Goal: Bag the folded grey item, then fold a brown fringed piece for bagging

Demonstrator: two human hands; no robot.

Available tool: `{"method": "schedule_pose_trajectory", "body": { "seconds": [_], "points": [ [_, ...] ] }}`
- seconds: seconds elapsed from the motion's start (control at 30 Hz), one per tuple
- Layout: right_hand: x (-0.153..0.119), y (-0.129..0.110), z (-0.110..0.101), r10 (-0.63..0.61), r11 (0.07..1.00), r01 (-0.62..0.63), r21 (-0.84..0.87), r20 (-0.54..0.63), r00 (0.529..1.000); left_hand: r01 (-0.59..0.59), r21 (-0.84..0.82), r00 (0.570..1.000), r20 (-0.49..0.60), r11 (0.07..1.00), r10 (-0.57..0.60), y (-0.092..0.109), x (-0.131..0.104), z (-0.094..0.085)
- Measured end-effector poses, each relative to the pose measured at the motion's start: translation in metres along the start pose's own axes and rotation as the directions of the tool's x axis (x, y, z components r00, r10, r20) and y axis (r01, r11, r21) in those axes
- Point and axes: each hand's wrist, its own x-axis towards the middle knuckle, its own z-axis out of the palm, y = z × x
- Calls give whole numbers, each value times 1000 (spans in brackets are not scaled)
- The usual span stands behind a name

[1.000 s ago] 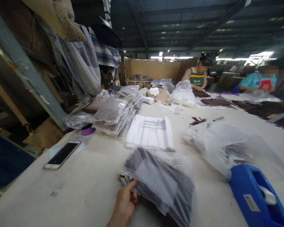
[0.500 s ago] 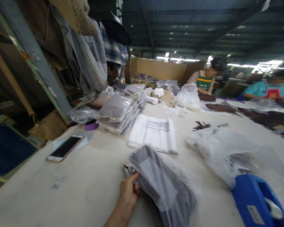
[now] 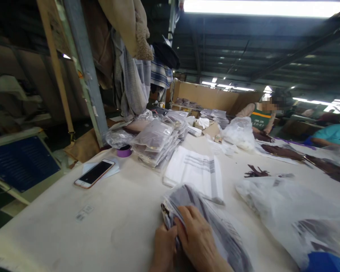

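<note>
A dark grey, soft item in a clear plastic bag point(image 3: 200, 200) lies slanted at the table's near edge, with small metal bits showing at its upper left end. My left hand point(image 3: 163, 241) is closed on that end, thumb up. Across the bag's upper face, my right hand point(image 3: 197, 236) grips the plastic with bent fingers, close beside the left thumb. What exactly the fingertips pinch is hidden. Just beyond lies a flat stack of white printed plastic bags point(image 3: 194, 172). Behind it to the left stands a pile of similar bagged grey items point(image 3: 155, 139).
A phone point(image 3: 95, 173) rests on pale paper at left, near a roll of purple tape point(image 3: 124, 152). At right are a large clear plastic bag point(image 3: 289, 207) and part of a blue tape dispenser point(image 3: 328, 262). A person point(image 3: 260, 117) works across the table.
My right hand has come into view and onto the bagged item, beside my left hand. The view has swung left, and the blue dispenser is mostly out of frame.
</note>
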Motion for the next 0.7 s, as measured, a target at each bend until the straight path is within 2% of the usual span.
{"method": "schedule_pose_trajectory", "body": {
  "seconds": [0.07, 0.13, 0.27, 0.4, 0.47, 0.57, 0.7],
  "points": [
    [33, -3, 16, 2, 997, 0, -72, 29, 1000, -44, 54, 999, 12, 998, 43, 3, 4, -3],
    [51, -3, 30, 53, 995, -48, -83, 56, 997, -79, 79, 996, 39, 994, 76, 6, 7, -6],
    [58, 8, 45, 91, 996, -89, -31, 82, 992, -59, 209, 997, 63, 976, 47, 4, 8, -8],
    [61, 17, 43, 93, 996, -93, 6, 76, 993, -115, 259, 993, 45, 959, 107, 0, 3, -6],
    [64, 17, 42, 80, 997, -80, -1, 56, 995, -137, 272, 990, 76, 953, 120, -2, 4, -7],
    [66, 11, 41, 7, 999, -7, -45, 20, 1000, -120, 255, 989, 110, 959, 94, -3, 10, -10],
    [51, -1, 40, -194, 974, 200, -110, 66, 979, -165, 104, 982, 111, 981, 153, -3, 15, -5]
  ]
}}
